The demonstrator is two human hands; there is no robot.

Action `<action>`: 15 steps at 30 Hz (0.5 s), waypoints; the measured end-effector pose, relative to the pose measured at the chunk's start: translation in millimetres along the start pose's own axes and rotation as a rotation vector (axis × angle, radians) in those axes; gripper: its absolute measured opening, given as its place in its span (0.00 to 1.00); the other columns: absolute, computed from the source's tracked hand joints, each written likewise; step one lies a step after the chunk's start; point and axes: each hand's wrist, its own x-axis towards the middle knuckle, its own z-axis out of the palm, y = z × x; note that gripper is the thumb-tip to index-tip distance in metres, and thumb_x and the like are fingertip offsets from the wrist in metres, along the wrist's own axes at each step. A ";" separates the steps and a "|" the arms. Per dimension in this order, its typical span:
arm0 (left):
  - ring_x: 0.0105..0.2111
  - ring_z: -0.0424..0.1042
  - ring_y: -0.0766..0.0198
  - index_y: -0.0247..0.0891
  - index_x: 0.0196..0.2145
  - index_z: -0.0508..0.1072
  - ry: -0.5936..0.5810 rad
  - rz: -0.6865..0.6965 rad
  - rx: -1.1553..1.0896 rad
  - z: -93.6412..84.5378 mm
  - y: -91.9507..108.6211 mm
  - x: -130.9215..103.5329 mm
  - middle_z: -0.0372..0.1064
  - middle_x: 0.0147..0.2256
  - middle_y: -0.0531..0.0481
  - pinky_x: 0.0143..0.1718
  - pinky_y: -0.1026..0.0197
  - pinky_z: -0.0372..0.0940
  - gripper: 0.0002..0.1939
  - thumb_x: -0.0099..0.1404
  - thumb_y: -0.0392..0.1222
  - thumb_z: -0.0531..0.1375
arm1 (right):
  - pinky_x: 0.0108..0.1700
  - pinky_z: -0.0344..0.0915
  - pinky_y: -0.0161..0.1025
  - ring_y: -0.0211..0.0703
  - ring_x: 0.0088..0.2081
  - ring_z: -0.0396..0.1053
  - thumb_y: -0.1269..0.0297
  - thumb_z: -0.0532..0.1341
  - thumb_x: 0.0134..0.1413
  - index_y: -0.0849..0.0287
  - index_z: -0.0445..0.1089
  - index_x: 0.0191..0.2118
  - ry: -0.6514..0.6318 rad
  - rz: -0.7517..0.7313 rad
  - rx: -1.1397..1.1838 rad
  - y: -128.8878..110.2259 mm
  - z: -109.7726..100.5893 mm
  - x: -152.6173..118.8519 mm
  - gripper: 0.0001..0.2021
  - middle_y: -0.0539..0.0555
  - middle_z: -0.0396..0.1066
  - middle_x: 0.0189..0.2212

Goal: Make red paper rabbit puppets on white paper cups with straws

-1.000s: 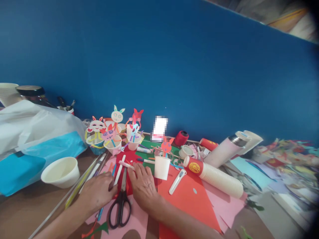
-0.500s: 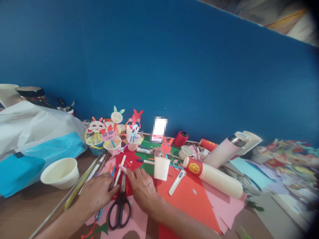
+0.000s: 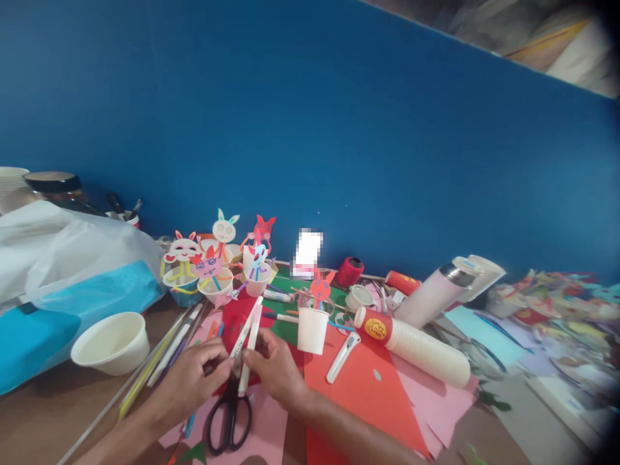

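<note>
Two slim white pens cross close together in front of me. My left hand (image 3: 206,378) is closed, its thumb and fingers pinching the lower end of the lettered white marker (image 3: 241,342). My right hand (image 3: 278,368) pinches a plain white pen-like stick (image 3: 252,345) between thumb and fingers, tilted beside the marker. Black-handled scissors (image 3: 230,416) lie just below both hands, blades partly covered by the pens and fingers. Under them are red paper (image 3: 233,316) and pink paper (image 3: 268,423).
Paper animal figures in cups (image 3: 216,284) stand at the back left. A white cup (image 3: 312,329) with a red figure, a utility knife (image 3: 343,358), stacked paper cups (image 3: 426,355) and a flask (image 3: 429,294) are to the right. An off-white bowl (image 3: 111,345) sits left.
My hands have drawn together over the scissors. The right hand now grips a white stick upright, and the lettered marker shows between both hands. The view has shifted slightly.
</note>
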 end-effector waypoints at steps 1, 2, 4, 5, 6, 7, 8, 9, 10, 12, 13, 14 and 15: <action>0.22 0.58 0.68 0.37 0.17 0.58 -0.022 -0.007 -0.048 0.1 1.0 -0.2 0.56 0.20 0.55 0.24 0.66 0.53 0.15 0.59 0.45 0.47 | 0.35 0.64 0.33 0.38 0.33 0.67 0.69 0.57 0.47 0.60 0.65 0.38 0.010 0.009 0.052 -0.1 0.4 0.4 0.10 0.50 0.69 0.32; 0.22 0.57 0.68 0.37 0.17 0.58 -0.045 -0.015 -0.091 -0.3 2.0 -0.5 0.55 0.20 0.56 0.24 0.67 0.53 0.15 0.59 0.45 0.48 | 0.35 0.63 0.34 0.38 0.33 0.66 0.68 0.57 0.47 0.60 0.65 0.38 0.017 0.013 0.097 -0.9 0.6 0.5 0.09 0.50 0.69 0.32; 0.22 0.56 0.69 0.37 0.18 0.59 -0.094 -0.025 -0.161 -1.6 3.8 -1.1 0.54 0.20 0.56 0.24 0.67 0.53 0.15 0.58 0.45 0.49 | 0.36 0.63 0.34 0.38 0.33 0.66 0.67 0.58 0.47 0.61 0.66 0.37 0.025 0.015 0.172 -3.2 0.5 0.3 0.09 0.50 0.69 0.32; 0.22 0.56 0.69 0.37 0.18 0.59 -0.121 -0.026 -0.186 -2.2 4.5 -1.4 0.55 0.20 0.56 0.24 0.67 0.54 0.15 0.58 0.45 0.49 | 0.35 0.62 0.34 0.38 0.32 0.66 0.67 0.59 0.47 0.61 0.66 0.37 0.028 0.018 0.200 -4.4 0.4 0.0 0.09 0.50 0.69 0.32; 0.22 0.57 0.69 0.36 0.18 0.60 -0.150 -0.026 -0.206 -2.6 5.0 -1.6 0.56 0.20 0.56 0.24 0.68 0.54 0.14 0.58 0.45 0.50 | 0.34 0.62 0.34 0.37 0.31 0.66 0.66 0.59 0.46 0.61 0.66 0.36 0.031 0.022 0.222 -5.5 0.4 -0.2 0.09 0.50 0.69 0.31; 0.22 0.57 0.69 0.36 0.18 0.61 -0.180 -0.024 -0.220 -2.9 5.4 -1.9 0.57 0.21 0.55 0.24 0.68 0.54 0.14 0.57 0.45 0.50 | 0.34 0.62 0.33 0.37 0.30 0.65 0.66 0.60 0.46 0.61 0.66 0.35 0.033 0.025 0.240 -6.2 0.3 -0.5 0.08 0.50 0.69 0.30; 0.22 0.58 0.70 0.36 0.18 0.63 -0.210 -0.021 -0.228 -3.1 5.9 -2.1 0.58 0.22 0.55 0.24 0.68 0.54 0.14 0.57 0.44 0.51 | 0.33 0.62 0.33 0.36 0.30 0.65 0.65 0.60 0.45 0.61 0.66 0.35 0.033 0.027 0.255 -6.7 0.3 -0.7 0.08 0.49 0.68 0.29; 0.22 0.59 0.70 0.35 0.19 0.64 -0.236 -0.019 -0.234 -3.2 6.6 -2.3 0.59 0.23 0.54 0.24 0.68 0.55 0.14 0.57 0.44 0.51 | 0.33 0.62 0.33 0.36 0.29 0.64 0.65 0.60 0.45 0.61 0.66 0.34 0.029 0.028 0.268 -6.9 0.3 -0.9 0.08 0.49 0.68 0.29; 0.22 0.59 0.70 0.35 0.19 0.65 -0.255 -0.014 -0.238 -3.3 7.4 -2.4 0.60 0.23 0.54 0.24 0.68 0.55 0.14 0.57 0.45 0.51 | 0.33 0.61 0.33 0.36 0.29 0.64 0.65 0.61 0.45 0.61 0.66 0.34 0.023 0.029 0.279 -7.2 0.3 -1.0 0.08 0.49 0.68 0.29; 0.23 0.60 0.70 0.34 0.19 0.67 -0.270 0.002 -0.239 -4.2 9.7 -2.8 0.61 0.23 0.53 0.24 0.68 0.55 0.14 0.57 0.45 0.52 | 0.33 0.62 0.33 0.36 0.30 0.64 0.64 0.61 0.44 0.61 0.67 0.35 0.014 0.041 0.292 -8.1 0.0 -1.2 0.09 0.49 0.68 0.29; 0.23 0.60 0.69 0.34 0.19 0.67 -0.269 0.008 -0.236 -4.9 11.0 -3.0 0.61 0.23 0.53 0.25 0.68 0.55 0.14 0.56 0.45 0.52 | 0.33 0.62 0.34 0.36 0.30 0.64 0.64 0.61 0.44 0.61 0.67 0.35 0.010 0.054 0.292 -9.1 -0.1 -1.4 0.10 0.49 0.68 0.28; 0.23 0.60 0.69 0.34 0.19 0.67 -0.264 0.014 -0.228 -5.8 12.3 -3.2 0.61 0.23 0.54 0.24 0.68 0.55 0.14 0.56 0.45 0.53 | 0.33 0.62 0.34 0.36 0.29 0.64 0.64 0.61 0.44 0.61 0.67 0.35 0.006 0.069 0.291 -10.3 -0.4 -1.6 0.10 0.49 0.68 0.28; 0.23 0.59 0.69 0.34 0.20 0.67 -0.262 0.022 -0.218 -6.6 13.5 -3.4 0.61 0.23 0.54 0.24 0.68 0.54 0.13 0.55 0.46 0.54 | 0.33 0.62 0.34 0.36 0.29 0.64 0.65 0.61 0.44 0.61 0.67 0.35 0.002 0.082 0.290 -11.8 -0.6 -1.8 0.10 0.49 0.67 0.27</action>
